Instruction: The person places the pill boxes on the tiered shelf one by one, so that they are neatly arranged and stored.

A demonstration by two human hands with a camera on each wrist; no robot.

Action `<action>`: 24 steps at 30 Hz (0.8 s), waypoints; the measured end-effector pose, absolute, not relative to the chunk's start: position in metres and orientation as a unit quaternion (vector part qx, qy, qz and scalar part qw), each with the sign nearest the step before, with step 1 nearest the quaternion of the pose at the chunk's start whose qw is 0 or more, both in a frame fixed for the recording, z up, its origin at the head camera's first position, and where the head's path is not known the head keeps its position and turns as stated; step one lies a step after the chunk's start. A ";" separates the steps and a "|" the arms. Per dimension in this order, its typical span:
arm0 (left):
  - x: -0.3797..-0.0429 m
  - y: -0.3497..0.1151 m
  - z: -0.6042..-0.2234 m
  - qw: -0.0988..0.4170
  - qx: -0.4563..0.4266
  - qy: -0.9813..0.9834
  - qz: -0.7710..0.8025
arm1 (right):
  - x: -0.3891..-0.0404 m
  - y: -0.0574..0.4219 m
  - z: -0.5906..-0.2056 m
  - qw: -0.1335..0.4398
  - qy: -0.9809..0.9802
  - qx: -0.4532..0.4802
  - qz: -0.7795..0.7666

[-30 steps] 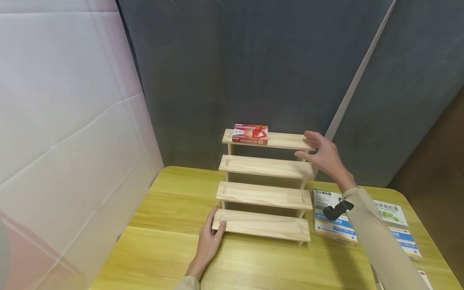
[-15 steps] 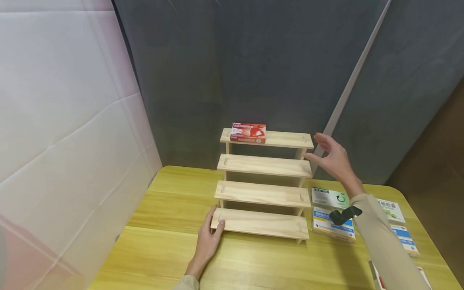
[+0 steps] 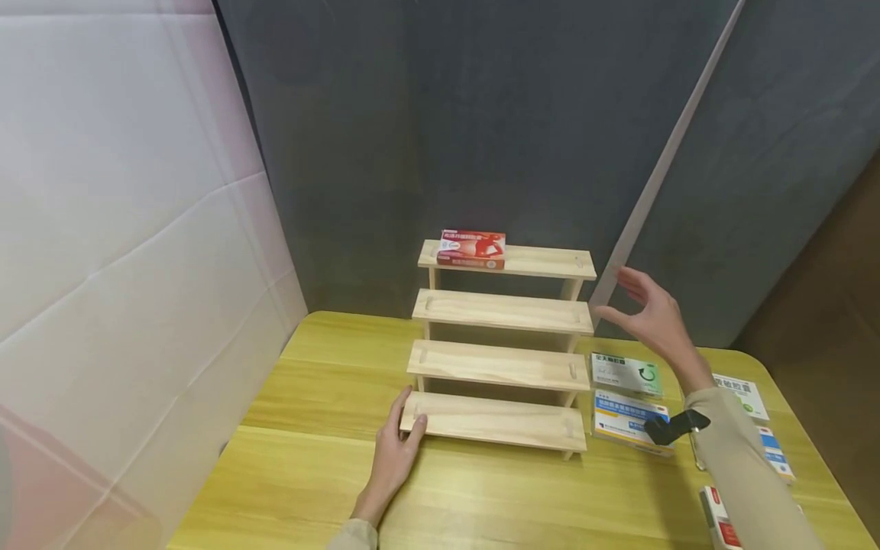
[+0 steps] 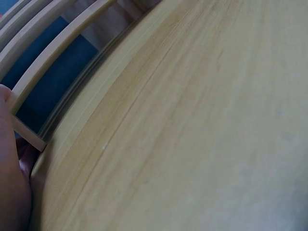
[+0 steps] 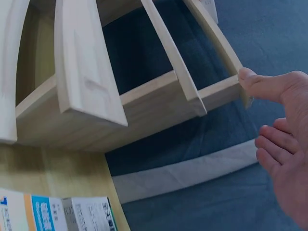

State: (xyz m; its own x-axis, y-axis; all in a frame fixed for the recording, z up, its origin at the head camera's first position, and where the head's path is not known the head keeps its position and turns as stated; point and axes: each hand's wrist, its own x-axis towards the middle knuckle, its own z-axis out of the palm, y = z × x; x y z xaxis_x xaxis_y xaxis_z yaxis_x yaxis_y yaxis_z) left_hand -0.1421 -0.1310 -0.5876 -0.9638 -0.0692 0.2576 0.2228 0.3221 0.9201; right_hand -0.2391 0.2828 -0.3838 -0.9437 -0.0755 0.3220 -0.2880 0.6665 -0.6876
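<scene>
A four-step wooden display rack (image 3: 498, 363) stands on the table, its steps rising toward the back. My left hand (image 3: 395, 458) grips the left end of its lowest step, thumb on top and fingers along the side; the left wrist view shows the thumb at the step's corner. A red medicine box (image 3: 471, 250) lies at the left of the top step. To the right of the rack, my right hand (image 3: 656, 317) is raised in the air with its fingers apart from the thumb and nothing between them. In the right wrist view its thumb overlaps the top step's end.
Right of the rack lie a green-and-white medicine box (image 3: 622, 374) and a blue-and-white medicine box (image 3: 619, 418). More boxes, including a red-and-white one (image 3: 718, 516), are partly hidden by my right sleeve. A grey curtain (image 3: 426, 137) hangs behind; a white panel (image 3: 137, 191) is at left.
My right hand has moved away from the top step's right end, to the right and slightly down. The left hand stays at the lowest step, and the red medicine box stays in place.
</scene>
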 end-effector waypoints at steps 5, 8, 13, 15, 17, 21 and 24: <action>-0.142 -0.131 -0.587 0.125 -0.045 -0.804 -0.579 | -0.231 0.293 -0.389 0.130 -0.908 0.092 0.388; -0.142 -0.131 -0.587 0.123 -0.047 -0.803 -0.582 | -0.227 0.299 -0.393 0.125 -0.912 0.085 0.380; -0.142 -0.130 -0.587 0.128 -0.048 -0.797 -0.589 | -0.221 0.306 -0.399 0.116 -0.916 0.079 0.375; -0.142 -0.131 -0.587 0.129 -0.047 -0.796 -0.589 | -0.219 0.309 -0.403 0.114 -0.917 0.078 0.374; -0.141 -0.131 -0.587 0.129 -0.048 -0.797 -0.588 | -0.216 0.313 -0.407 0.111 -0.919 0.075 0.371; -0.141 -0.130 -0.587 0.128 -0.048 -0.801 -0.583 | -0.210 0.321 -0.415 0.104 -0.920 0.070 0.371; -0.143 -0.130 -0.586 0.128 -0.048 -0.804 -0.579 | -0.206 0.327 -0.420 0.095 -0.921 0.067 0.372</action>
State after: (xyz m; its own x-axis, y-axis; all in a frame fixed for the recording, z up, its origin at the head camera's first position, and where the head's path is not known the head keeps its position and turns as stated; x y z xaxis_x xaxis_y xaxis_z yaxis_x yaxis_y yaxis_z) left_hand -0.1426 -0.1300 -0.5864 -0.9626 -0.0711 0.2615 0.2254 0.3259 0.9182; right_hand -0.2058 0.3271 -0.4199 -0.9730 -0.0524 0.2247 -0.1937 0.7149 -0.6718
